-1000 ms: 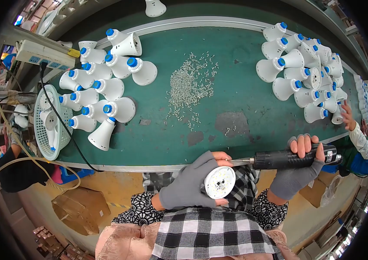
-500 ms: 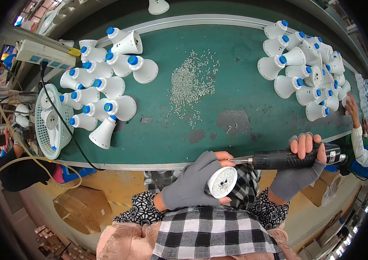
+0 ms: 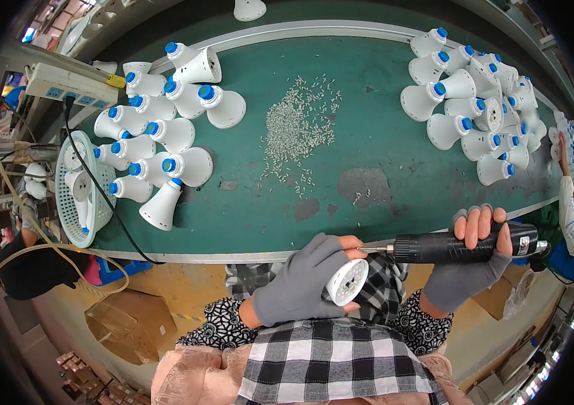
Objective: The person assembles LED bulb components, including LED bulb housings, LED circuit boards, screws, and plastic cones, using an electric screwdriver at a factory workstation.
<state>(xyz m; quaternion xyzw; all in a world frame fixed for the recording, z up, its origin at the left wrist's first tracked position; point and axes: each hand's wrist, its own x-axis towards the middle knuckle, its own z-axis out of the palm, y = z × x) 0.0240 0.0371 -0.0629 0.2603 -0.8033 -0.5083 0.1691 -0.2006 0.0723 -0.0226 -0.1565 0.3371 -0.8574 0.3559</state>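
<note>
My left hand (image 3: 304,280), in a grey fingerless glove, is closed around a white LED bulb (image 3: 349,282), its round board of small LEDs facing right and up. The bulb's other end is hidden in the palm. My right hand (image 3: 473,253), gloved the same way, grips a black electric screwdriver (image 3: 435,248) held level. Its thin bit points left and its tip reaches the thumb and forefinger of my left hand. Whether a screw sits at the tip is too small to tell.
A pile of small screws (image 3: 298,128) lies mid-table. White bulb housings with blue caps stand in groups at left (image 3: 173,135) and right (image 3: 446,130). A pale green basket (image 3: 101,196), a power strip (image 3: 71,86) and a black cable edge the left. A co-worker's arm (image 3: 566,196) shows far right.
My left hand has turned the bulb slightly; the screwdriver stays almost in place. At far right, the co-worker's hand has moved away from the bulb housings towards the right.
</note>
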